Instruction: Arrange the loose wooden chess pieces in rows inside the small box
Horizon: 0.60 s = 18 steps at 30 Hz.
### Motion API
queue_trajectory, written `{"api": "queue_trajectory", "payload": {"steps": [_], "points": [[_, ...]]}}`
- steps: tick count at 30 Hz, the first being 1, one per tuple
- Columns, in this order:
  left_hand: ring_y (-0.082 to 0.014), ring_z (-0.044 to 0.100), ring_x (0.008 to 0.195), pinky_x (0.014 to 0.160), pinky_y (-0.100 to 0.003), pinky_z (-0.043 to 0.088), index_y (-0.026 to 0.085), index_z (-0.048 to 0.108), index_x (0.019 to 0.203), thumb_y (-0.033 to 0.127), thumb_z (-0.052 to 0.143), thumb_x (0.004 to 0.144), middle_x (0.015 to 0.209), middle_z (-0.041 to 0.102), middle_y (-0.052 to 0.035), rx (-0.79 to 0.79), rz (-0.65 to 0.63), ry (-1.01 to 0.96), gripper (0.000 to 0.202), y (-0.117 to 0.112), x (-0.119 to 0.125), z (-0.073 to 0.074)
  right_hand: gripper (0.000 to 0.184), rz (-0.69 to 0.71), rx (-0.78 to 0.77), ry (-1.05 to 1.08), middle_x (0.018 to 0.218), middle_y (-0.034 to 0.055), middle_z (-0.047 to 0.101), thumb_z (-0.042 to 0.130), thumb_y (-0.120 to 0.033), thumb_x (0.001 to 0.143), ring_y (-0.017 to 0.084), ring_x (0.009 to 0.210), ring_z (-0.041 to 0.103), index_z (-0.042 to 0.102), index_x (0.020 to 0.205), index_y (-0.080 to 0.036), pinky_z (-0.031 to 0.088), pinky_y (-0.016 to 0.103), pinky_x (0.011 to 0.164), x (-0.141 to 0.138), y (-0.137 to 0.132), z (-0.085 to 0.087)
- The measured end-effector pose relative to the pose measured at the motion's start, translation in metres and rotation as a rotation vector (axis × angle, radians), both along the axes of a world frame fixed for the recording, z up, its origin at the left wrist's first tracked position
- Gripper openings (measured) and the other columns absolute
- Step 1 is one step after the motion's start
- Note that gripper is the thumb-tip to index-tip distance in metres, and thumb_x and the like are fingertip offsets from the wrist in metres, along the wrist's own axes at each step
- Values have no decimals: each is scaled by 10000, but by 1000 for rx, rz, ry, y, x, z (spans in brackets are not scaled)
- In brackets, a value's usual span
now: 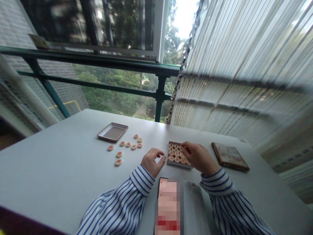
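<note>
A shallow box [180,165] holds rows of round wooden Chinese chess pieces [177,159] with red and dark characters. Over its right part, my right hand [199,156] reaches in with fingers bent together and pointing down at the pieces. Whatever is between those fingertips is hidden. Just left of the box, my left hand [153,162] hovers with thumb and index finger apart and nothing between them. Farther left on the table, several loose Chinese chess pieces [119,154] lie scattered, most with red characters up; one piece [139,140] shows a plain face.
A shallow tray-like lid [113,132] lies at the back left of the white table [73,173]. At the right is a flat brown box [230,156]. A phone [163,180], its screen blurred out, lies in front. Railing [160,94] and sheer curtain [232,58] border the far edge.
</note>
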State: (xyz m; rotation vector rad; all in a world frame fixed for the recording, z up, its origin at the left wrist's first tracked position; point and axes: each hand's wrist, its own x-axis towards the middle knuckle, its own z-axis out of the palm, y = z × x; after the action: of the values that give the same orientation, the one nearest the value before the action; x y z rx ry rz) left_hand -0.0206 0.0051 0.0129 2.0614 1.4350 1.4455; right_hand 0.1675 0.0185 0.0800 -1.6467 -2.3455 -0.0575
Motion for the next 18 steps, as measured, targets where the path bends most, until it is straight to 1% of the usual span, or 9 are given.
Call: {"api": "queue_trajectory", "payload": {"steps": [5, 9, 13, 15, 17, 18], "points": [[-116, 546, 594, 591, -251, 454, 156, 579, 680, 187, 535, 726, 655, 585, -20, -14, -8, 53, 71, -18, -25, 10, 242, 96, -4, 48, 753, 24, 664, 377, -299, 855, 146, 683, 602, 601, 866, -210, 335, 226, 569, -18, -8, 0], [-118, 546, 586, 581, -253, 455, 160, 573, 682, 194, 525, 733, 651, 584, -16, -13, 54, 105, 78, -31, -55, 11, 225, 185, -29, 64, 761, 34, 659, 393, -259, 841, 147, 719, 603, 609, 855, -198, 350, 223, 604, -37, -12, -4], [-121, 558, 581, 599, -271, 471, 162, 568, 720, 226, 522, 746, 685, 606, -18, 28, 153, 167, 83, -37, -92, 2, 221, 237, -27, 24, 747, 29, 657, 395, -253, 838, 153, 715, 605, 611, 842, -204, 347, 231, 605, -59, -15, -7], [-123, 561, 580, 654, -291, 484, 163, 568, 731, 233, 525, 744, 696, 612, -21, 64, 212, 205, 83, -37, -110, -6, 232, 263, -28, -19, 711, 25, 650, 387, -252, 841, 153, 689, 602, 614, 824, -210, 339, 234, 589, -71, -17, -6], [-136, 574, 610, 626, -285, 490, 159, 579, 775, 233, 524, 740, 771, 631, -45, 82, 278, 235, 98, -36, -126, -15, 233, 291, -42, -57, 688, 21, 643, 386, -250, 839, 145, 646, 594, 616, 837, -214, 328, 233, 562, -82, -20, -6], [-150, 584, 646, 640, -293, 492, 157, 583, 798, 235, 524, 740, 786, 636, -52, 93, 315, 248, 113, -35, -132, -20, 233, 302, -45, -70, 697, 24, 646, 386, -247, 837, 143, 645, 593, 616, 837, -211, 326, 232, 559, -88, -21, -5]]}}
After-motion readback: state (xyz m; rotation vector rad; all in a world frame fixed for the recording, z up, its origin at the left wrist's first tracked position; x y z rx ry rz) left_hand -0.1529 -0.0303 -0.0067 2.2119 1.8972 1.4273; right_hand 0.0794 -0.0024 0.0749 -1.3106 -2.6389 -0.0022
